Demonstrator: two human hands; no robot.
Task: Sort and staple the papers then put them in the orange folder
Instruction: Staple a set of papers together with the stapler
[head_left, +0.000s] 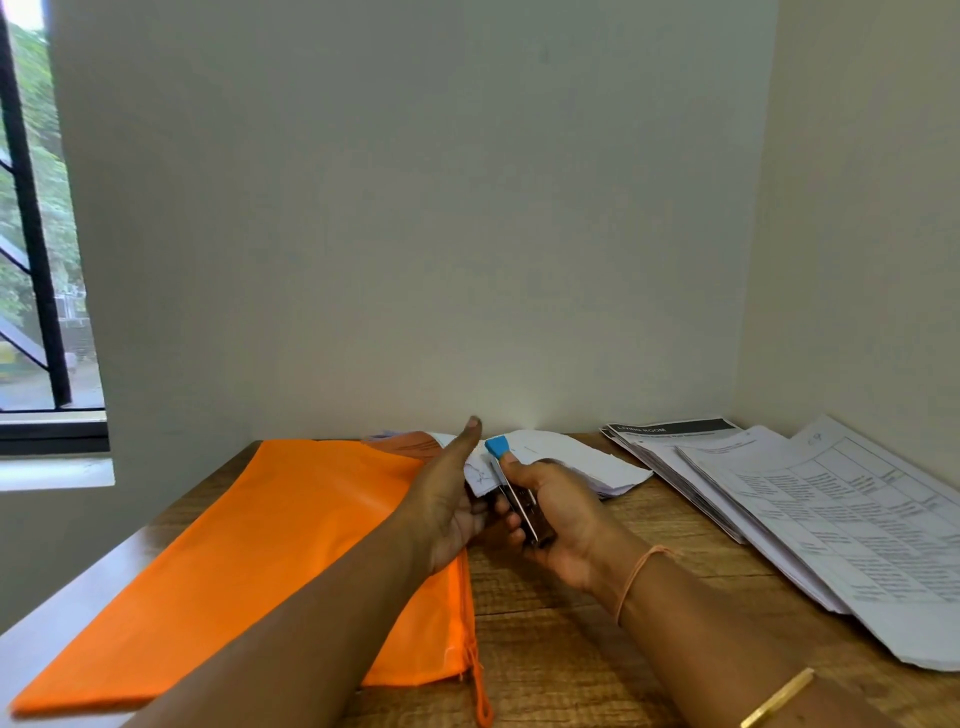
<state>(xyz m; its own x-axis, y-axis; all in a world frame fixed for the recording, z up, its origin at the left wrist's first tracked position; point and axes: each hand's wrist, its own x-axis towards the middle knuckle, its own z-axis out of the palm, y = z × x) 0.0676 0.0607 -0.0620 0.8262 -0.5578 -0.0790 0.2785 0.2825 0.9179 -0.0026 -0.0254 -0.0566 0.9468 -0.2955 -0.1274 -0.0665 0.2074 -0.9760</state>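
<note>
Stapler at the corner of a paper bundle

The right hand (558, 512) has its fingers (513, 522) wrapped round the blue-tipped stapler (511, 488), whose mouth meets the paper bundle (571, 457) just beyond them. The left hand (447, 504) stands thumb-up beside them; I cannot tell whether its fingers grasp the paper. The orange folder (260, 545) lies flat on the surface (545, 623) to their left, 1 stack of printed sheets (805, 509) to their right.

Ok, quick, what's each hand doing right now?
Left hand: at the corner of the papers; whether it grips them cannot be told.
Right hand: holding the stapler.
</note>
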